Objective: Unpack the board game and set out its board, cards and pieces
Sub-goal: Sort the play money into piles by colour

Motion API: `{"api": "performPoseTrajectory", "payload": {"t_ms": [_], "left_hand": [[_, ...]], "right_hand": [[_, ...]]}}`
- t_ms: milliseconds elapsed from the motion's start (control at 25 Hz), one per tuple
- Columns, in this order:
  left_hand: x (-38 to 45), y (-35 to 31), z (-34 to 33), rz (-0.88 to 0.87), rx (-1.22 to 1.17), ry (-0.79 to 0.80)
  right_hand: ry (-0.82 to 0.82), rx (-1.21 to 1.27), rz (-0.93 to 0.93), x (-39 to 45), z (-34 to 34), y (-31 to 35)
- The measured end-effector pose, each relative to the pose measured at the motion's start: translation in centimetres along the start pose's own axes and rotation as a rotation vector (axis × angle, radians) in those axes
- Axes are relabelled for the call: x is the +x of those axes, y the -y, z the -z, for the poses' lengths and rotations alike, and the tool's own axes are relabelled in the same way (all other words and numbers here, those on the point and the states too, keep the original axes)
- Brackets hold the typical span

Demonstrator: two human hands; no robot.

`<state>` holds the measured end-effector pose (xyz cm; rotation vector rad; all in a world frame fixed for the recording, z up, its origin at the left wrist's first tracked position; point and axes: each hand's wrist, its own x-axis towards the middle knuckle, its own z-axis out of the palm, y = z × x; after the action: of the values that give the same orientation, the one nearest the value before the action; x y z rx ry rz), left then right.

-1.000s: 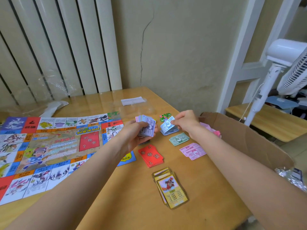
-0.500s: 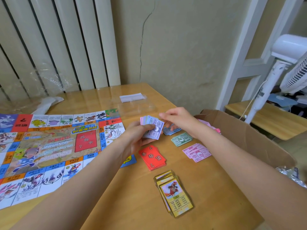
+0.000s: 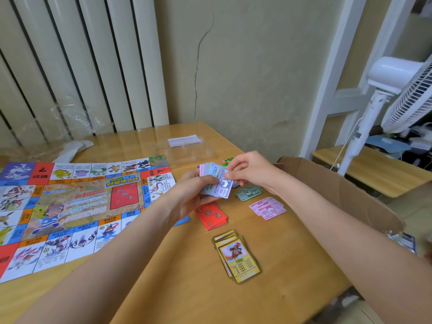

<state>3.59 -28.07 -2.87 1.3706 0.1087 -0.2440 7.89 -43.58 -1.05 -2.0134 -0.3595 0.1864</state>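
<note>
Left hand (image 3: 187, 195) gripped play-money stack (image 3: 216, 181); right hand (image 3: 247, 169) pinched top note. Advisable: peel single notes, sort by colour beside green pile (image 3: 248, 192), pink pile (image 3: 267, 208).

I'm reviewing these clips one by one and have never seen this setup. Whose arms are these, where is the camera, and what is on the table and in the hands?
There is no machine here. A person wears a wide-angle camera on the head, looking forward and down, so the two bare arms reaching in from the bottom are their own.

The left hand holds a stack of play money. The right hand pinches the top note of that stack.

On the wooden table lie the unfolded game board, a red card pile, a yellow card pile, a few green notes and a few pink notes. Beyond the hands sits a clear plastic tray. An open cardboard box stands at the table's right edge.
</note>
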Motion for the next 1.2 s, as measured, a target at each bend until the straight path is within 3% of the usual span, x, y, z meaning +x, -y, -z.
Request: {"api": "performPoseTrajectory", "payload": {"t_ms": [320,600,800,1040,1200], "left_hand": [[-1.5,0.6,-1.9,-0.045,0.086,-0.058],[-3.1,0.5,-2.5,-0.028,0.062,0.064],[-2.7,0.4,-3.3,-0.017,0.139,-0.004],[-0.2,-1.1,-2.4,-0.084,0.067,-0.146],[0.3,0.2,-2.0,-0.052,0.028,-0.190]], "right_hand": [[-0.076,0.050,-0.047,-3.0,1.1,-0.3],[-0.017,0.153,-0.001,-5.2,2.2,-0.6],[0.054,0.180,-0.027,-5.6,2.7,-0.8],[-0.245,0.226,-0.070,-3.5,4.7,-1.4],[0.010,0.010,-0.233,-4.8,5.8,-2.4]]}}
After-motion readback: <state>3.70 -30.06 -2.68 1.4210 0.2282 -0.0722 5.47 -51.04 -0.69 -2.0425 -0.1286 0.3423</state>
